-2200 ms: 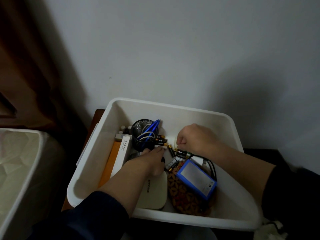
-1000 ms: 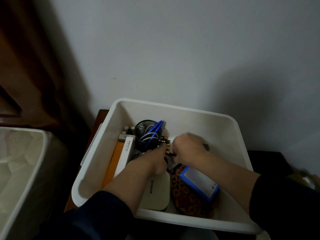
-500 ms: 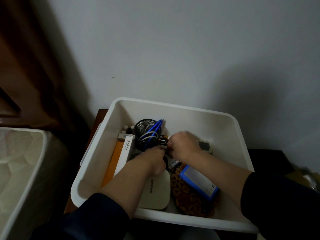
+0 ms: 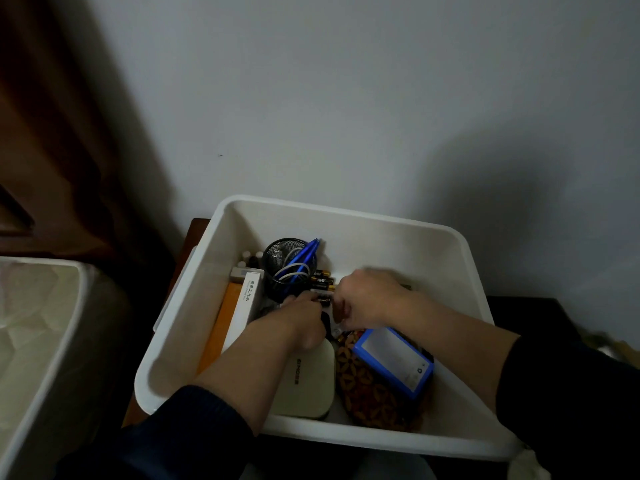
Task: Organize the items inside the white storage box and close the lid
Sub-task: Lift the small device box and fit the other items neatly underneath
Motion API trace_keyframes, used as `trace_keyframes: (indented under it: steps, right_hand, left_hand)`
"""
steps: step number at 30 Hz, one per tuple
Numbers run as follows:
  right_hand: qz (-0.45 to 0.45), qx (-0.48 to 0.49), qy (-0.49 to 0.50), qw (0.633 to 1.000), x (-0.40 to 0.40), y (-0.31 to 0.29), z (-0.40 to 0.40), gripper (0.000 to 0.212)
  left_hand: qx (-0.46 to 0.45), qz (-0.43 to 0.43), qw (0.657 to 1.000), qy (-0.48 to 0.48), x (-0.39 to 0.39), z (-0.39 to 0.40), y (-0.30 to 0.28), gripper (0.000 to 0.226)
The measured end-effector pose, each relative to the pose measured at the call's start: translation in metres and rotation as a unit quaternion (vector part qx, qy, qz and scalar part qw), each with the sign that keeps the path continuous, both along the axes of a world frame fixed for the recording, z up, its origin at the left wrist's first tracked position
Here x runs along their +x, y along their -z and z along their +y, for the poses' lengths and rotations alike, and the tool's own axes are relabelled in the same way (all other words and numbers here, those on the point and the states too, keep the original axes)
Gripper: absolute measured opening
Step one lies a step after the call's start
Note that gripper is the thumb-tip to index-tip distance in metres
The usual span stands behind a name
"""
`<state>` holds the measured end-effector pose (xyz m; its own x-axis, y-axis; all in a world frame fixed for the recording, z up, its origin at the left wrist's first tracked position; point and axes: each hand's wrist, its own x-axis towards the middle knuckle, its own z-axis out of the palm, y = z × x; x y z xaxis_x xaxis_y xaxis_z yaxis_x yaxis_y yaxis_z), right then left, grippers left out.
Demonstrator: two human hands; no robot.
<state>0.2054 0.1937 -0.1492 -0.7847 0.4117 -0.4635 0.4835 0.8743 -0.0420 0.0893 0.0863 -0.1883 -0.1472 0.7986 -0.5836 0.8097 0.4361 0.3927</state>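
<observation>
Down inside the white storage box (image 4: 408, 237), both hands meet over a row of small black-and-gold batteries (image 4: 322, 281). The left hand (image 4: 300, 318) reaches in palm down, its fingers curled at the nearest battery, though the exact grip is hidden by the knuckles. The right hand (image 4: 367, 297), somewhat blurred, is bunched with fingers curled toward the same spot; whether it pinches a battery cannot be told. Just behind the left hand stands a black mesh pen cup (image 4: 282, 263) holding blue pens (image 4: 304, 256) and a pale cable. Left of the cup, a white carton (image 4: 247, 299) stands on edge beside an orange flat box (image 4: 225, 323) against the left wall, with a few small capped bottles (image 4: 252, 256) at the back corner. Under the left forearm lies a cream rounded case (image 4: 308, 379); beside it, a brown patterned pouch (image 4: 367, 393) carries a blue-edged rectangular pack (image 4: 394, 358) on top. The box sits open, no lid on it, on a dark wooden stand (image 4: 194, 233) against a pale wall (image 4: 346, 98). A light mattress edge (image 4: 38, 323) shows at far left.
</observation>
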Motion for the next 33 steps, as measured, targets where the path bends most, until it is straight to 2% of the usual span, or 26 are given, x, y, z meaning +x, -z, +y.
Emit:
trace_keyframes:
  steps: [6,13,19,25,28,31,33]
  right_hand:
    - [-0.057,0.026,0.008,0.998,-0.017,0.005,-0.001,0.036]
    - [-0.029,0.076,-0.008,0.997,-0.012,0.008,0.001,0.024]
    - [0.021,0.025,0.068,0.997,-0.003,0.011,0.006,0.023]
    - [0.094,0.025,0.077,0.992,-0.006,0.024,-0.002,0.016]
    - [0.132,-0.021,0.100,0.986,-0.008,0.028,-0.006,0.020]
    - [0.157,-0.087,0.160,0.971,-0.010,0.022,-0.007,0.027]
    - [0.157,-0.095,0.205,0.962,-0.008,0.011,0.002,0.026]
  left_hand:
    - [-0.009,-0.008,1.000,0.000,-0.001,-0.002,-0.005,0.058]
    - [-0.014,-0.010,1.000,-0.009,-0.001,-0.002,-0.005,0.061]
    - [-0.019,-0.013,0.999,-0.024,-0.001,-0.002,-0.002,0.058]
    - [-0.007,-0.031,0.999,-0.044,0.000,-0.002,-0.003,0.061]
    - [0.003,-0.035,0.999,-0.042,0.001,-0.002,-0.003,0.065]
    - [0.007,-0.028,0.999,-0.038,0.001,-0.003,-0.003,0.068]
    - [0.005,-0.024,0.999,-0.036,0.002,-0.002,-0.002,0.065]
